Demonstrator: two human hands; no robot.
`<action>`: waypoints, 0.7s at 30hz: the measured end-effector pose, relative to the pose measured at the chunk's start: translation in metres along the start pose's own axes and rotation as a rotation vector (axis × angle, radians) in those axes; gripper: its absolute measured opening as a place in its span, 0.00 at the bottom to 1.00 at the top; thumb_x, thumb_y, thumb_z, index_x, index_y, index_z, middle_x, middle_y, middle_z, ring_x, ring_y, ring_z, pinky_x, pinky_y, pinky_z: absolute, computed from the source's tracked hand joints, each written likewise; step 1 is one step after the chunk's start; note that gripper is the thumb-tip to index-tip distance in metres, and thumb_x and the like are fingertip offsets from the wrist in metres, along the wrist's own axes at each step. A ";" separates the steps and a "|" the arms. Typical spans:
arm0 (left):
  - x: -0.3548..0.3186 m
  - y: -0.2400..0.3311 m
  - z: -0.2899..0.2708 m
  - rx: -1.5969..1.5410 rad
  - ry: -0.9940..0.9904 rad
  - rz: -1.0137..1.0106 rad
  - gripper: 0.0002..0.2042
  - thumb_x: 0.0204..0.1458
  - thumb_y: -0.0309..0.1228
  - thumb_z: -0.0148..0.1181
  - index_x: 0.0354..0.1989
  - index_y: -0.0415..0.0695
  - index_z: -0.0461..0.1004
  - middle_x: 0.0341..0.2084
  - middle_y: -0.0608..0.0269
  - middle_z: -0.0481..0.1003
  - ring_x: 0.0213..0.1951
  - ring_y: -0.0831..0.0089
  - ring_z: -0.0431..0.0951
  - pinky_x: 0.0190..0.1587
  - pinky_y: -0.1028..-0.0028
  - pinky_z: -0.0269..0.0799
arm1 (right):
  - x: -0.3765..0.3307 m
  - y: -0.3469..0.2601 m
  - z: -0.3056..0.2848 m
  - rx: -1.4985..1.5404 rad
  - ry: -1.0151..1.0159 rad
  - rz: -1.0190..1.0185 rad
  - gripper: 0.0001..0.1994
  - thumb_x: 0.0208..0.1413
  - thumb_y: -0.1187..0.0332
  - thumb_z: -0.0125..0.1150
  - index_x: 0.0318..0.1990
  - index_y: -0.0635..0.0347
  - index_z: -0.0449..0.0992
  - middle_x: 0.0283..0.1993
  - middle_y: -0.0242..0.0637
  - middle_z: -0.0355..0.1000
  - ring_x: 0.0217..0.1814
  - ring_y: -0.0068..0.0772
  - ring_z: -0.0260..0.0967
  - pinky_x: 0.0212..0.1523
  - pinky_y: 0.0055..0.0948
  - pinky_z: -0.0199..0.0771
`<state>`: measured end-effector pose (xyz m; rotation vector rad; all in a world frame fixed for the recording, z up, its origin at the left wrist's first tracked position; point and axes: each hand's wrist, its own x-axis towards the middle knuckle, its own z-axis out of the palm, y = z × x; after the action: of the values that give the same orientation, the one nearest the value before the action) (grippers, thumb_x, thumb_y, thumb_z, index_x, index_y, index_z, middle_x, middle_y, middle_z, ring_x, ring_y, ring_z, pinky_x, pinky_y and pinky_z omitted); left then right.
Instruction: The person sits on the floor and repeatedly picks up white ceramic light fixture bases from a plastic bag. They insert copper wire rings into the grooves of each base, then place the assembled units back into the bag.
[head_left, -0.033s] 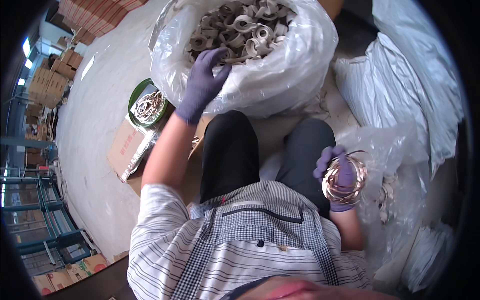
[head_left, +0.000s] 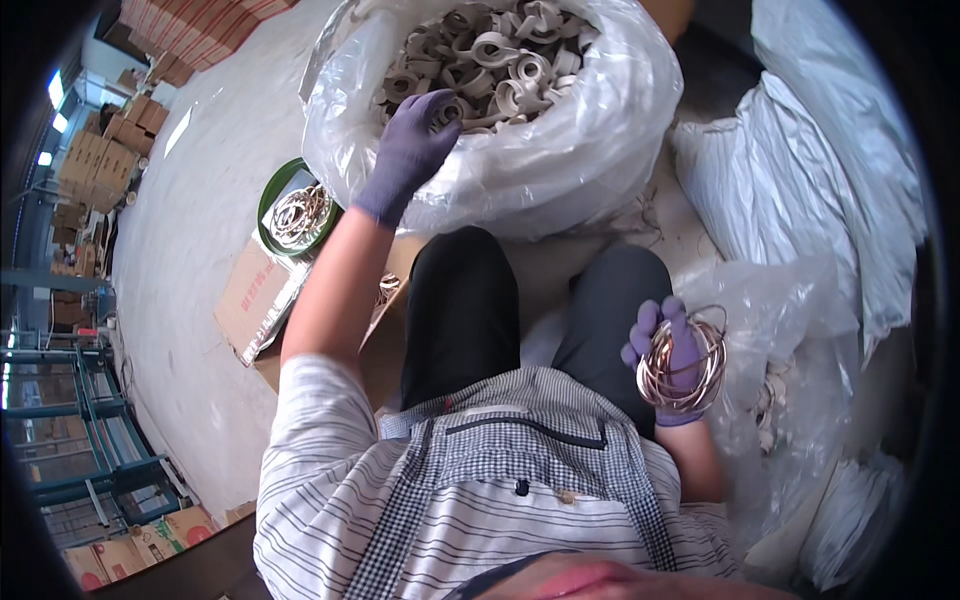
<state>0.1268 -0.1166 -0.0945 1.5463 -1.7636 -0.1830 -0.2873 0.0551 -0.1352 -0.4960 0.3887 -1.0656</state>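
Note:
My left hand (head_left: 412, 150), in a purple glove, is at the near left rim of a large clear plastic bag (head_left: 540, 170). Its thumb and fingers curve round a grey ring-shaped part with a tab (head_left: 447, 113), at the edge of the heap of similar grey parts (head_left: 495, 50) in the bag. By my right knee, my gloved right hand (head_left: 685, 350) is palm up and holds a loose bundle of thin, shiny copper-coloured rings (head_left: 655, 385). The rings loop around and across its fingers and palm.
Left of my legs, a green round tub (head_left: 263, 215) holding more metal rings stands on an open cardboard box (head_left: 250, 295). White sacks (head_left: 770, 170) and a clear plastic sheet (head_left: 790, 300) lie on the right. Stacked cartons (head_left: 95, 170) and blue metal racks (head_left: 90, 420) are far left.
My left hand has drawn its thumb and fingers in around a grey part. My right hand has turned slightly and shifted a little left, and the rings in it have swung.

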 end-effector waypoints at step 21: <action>0.091 -0.121 0.159 0.206 -0.532 -0.206 0.20 0.42 0.42 0.76 0.46 0.57 0.86 0.44 0.54 0.83 0.49 0.57 0.83 0.55 0.62 0.78 | 0.023 -0.031 -0.017 -0.061 0.016 0.318 0.17 0.77 0.52 0.41 0.43 0.52 0.72 0.35 0.39 0.69 0.17 0.30 0.64 0.28 0.41 0.72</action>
<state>0.1258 -0.2872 -0.2327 1.9597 -2.0696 -0.5744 -0.3091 0.0190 -0.1334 -0.4621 0.4976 -0.7525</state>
